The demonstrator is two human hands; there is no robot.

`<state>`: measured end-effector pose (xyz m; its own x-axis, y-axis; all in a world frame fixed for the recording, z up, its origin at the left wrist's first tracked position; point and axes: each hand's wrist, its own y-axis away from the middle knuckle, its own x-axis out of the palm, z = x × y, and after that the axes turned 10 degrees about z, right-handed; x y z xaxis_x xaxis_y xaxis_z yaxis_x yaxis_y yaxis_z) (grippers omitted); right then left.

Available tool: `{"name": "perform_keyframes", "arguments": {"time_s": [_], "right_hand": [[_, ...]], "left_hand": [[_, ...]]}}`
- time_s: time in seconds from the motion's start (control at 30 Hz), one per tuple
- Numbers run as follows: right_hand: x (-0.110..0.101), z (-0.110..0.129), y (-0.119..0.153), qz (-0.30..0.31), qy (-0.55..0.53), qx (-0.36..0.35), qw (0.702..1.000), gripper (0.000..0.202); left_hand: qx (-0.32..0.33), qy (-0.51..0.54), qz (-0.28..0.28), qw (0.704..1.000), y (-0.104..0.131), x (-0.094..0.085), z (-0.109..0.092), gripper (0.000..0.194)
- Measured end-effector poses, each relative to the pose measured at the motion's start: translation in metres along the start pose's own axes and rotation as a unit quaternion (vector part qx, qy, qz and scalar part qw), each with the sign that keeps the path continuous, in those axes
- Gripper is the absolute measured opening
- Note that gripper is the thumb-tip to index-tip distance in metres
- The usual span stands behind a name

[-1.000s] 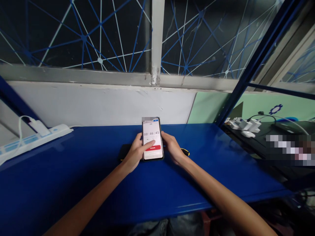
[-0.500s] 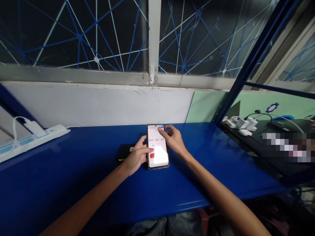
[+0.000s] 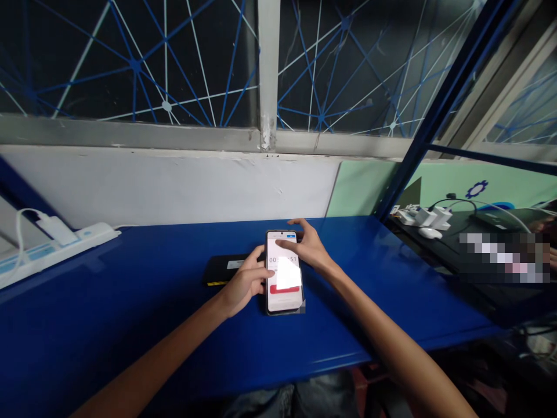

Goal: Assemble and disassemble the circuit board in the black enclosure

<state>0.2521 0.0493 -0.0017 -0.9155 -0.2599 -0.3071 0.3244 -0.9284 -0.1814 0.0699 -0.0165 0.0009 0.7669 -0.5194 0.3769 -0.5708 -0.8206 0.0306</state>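
Observation:
A smartphone (image 3: pixel 287 276) with a lit screen is held upright-facing over the blue table. Its screen has timer digits, a red button and a bright white glare patch. Along the phone's left edge, my left hand (image 3: pixel 246 283) grips it, thumb on the screen side and fingers at the side and behind. My right hand (image 3: pixel 310 245) is at the phone's upper right, its thumb over the upper screen and its index finger stretched out beyond the top edge. Its other fingers are partly hidden. Behind my left hand lies a flat black object (image 3: pixel 220 270) with a white label and a yellow strip.
On the blue table (image 3: pixel 174 325), a white power strip (image 3: pixel 93 237) with a plugged-in white charger (image 3: pixel 58 227) sits at the left. Blue metal posts frame the bench. To the right, a black table (image 3: pixel 448 247) carries chargers, cables and a white mouse (image 3: pixel 429 233). A person's hand shows at the far right edge.
The phone has shifted slightly down and to the right. My right index finger has lifted off its top edge, and the thumb now lies across the upper screen. More of the red button shows.

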Motion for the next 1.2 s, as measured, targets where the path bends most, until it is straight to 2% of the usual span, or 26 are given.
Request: {"name": "perform_keyframes", "arguments": {"time_s": [0.1, 0.3, 0.5, 0.83, 1.03, 1.1, 1.2], "right_hand": [[0.005, 0.008, 0.004, 0.011, -0.049, 0.003, 0.999, 0.067], [0.008, 0.016, 0.007, 0.018, -0.077, 0.007, 0.997, 0.047], [0.005, 0.018, 0.008, 0.056, -0.119, -0.007, 0.991, 0.061], [0.009, 0.006, 0.006, 0.028, -0.006, -0.029, 0.999, 0.070], [0.010, 0.007, 0.006, 0.023, 0.012, -0.025, 0.999, 0.059], [0.006, 0.009, 0.006, 0.013, 0.028, -0.030, 0.999, 0.062], [-0.008, 0.011, 0.006, -0.010, 0.085, -0.036, 0.996, 0.061]], "left_hand": [[0.010, 0.007, -0.028, 1.000, -0.002, -0.005, -0.004, 0.059], [0.026, 0.012, -0.050, 0.998, -0.002, -0.008, -0.010, 0.057], [0.033, 0.004, -0.062, 0.997, -0.001, -0.008, -0.010, 0.059], [0.038, -0.002, -0.055, 0.998, -0.001, -0.004, -0.012, 0.072], [0.031, -0.058, -0.062, 0.996, 0.001, -0.004, -0.012, 0.083], [0.034, -0.053, -0.074, 0.995, 0.000, -0.006, -0.013, 0.077], [0.041, -0.014, -0.103, 0.994, -0.003, -0.012, -0.019, 0.053]]}}
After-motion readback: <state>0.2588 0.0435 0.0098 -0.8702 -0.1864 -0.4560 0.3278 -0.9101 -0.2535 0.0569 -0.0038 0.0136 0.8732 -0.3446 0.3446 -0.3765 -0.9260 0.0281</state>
